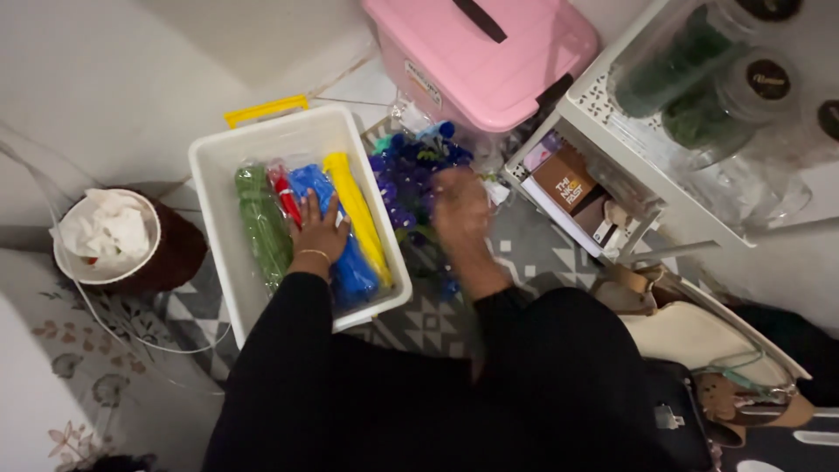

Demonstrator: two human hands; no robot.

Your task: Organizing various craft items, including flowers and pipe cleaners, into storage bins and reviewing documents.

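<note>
- A white plastic bin (pixel 229 188) with a yellow handle at its far end sits on a grey patterned rug (pixel 524 253); everything below is placed relative to this bin.
- Inside the bin lie long wrapped bundles side by side: green (pixel 262 229) at its left wall, then a thin red one (pixel 286 197), a blue one (pixel 354 271) and a yellow one (pixel 358 210) at its right wall.
- The left hand (pixel 319 236), in a black sleeve with a thin bracelet at the wrist, lies open and flat inside the bin, fingers spread, pressing on the blue bundle and touching the red one.
- The right hand (pixel 461 210) is just outside the bin's right wall, blurred, on a heap of dark blue flowers (pixel 404 179); whether it grips them cannot be told.
- Beyond the bin's right corner stands a pink lidded box (pixel 489 52).
- Left of the bin is a round brown basket (pixel 175 253) lined with white cloth.
- Further right than the flowers stands a white shelf rack (pixel 612 131).
</note>
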